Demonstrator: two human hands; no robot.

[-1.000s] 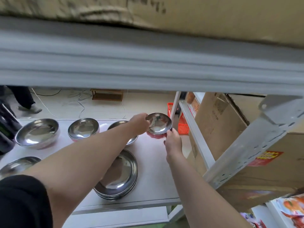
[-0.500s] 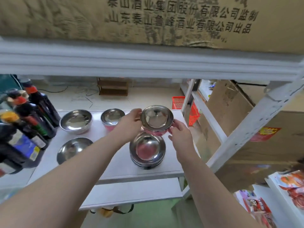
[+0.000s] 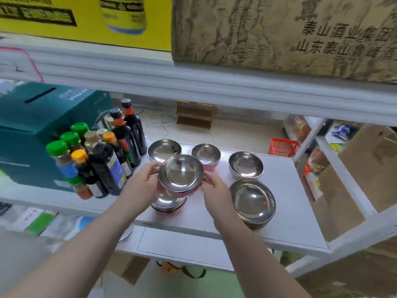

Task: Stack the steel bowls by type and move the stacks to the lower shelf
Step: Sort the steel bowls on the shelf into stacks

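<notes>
Both my hands hold one pink-sided steel bowl (image 3: 180, 174) in the air, my left hand (image 3: 144, 181) on its left rim and my right hand (image 3: 214, 188) on its right rim. Right under it a short stack of pink-sided bowls (image 3: 168, 204) stands on the white shelf (image 3: 285, 216). A stack of wide plain steel bowls (image 3: 253, 201) stands to the right near the front edge. Three single bowls stand behind: a wide one (image 3: 164, 149), a pink-sided one (image 3: 206, 155) and a plain one (image 3: 246, 164).
Sauce and spice bottles (image 3: 98, 160) crowd the shelf's left part beside a teal box (image 3: 36, 125). A shelf beam (image 3: 193, 82) with cartons on it hangs overhead. A lower white shelf (image 3: 182, 248) shows below. A white upright (image 3: 343, 179) and cardboard boxes stand to the right.
The held bowl has travelled leftwards with both hands and now hangs over the pink-sided stack. My view has swung left, so the bottles and teal box have come into sight.
</notes>
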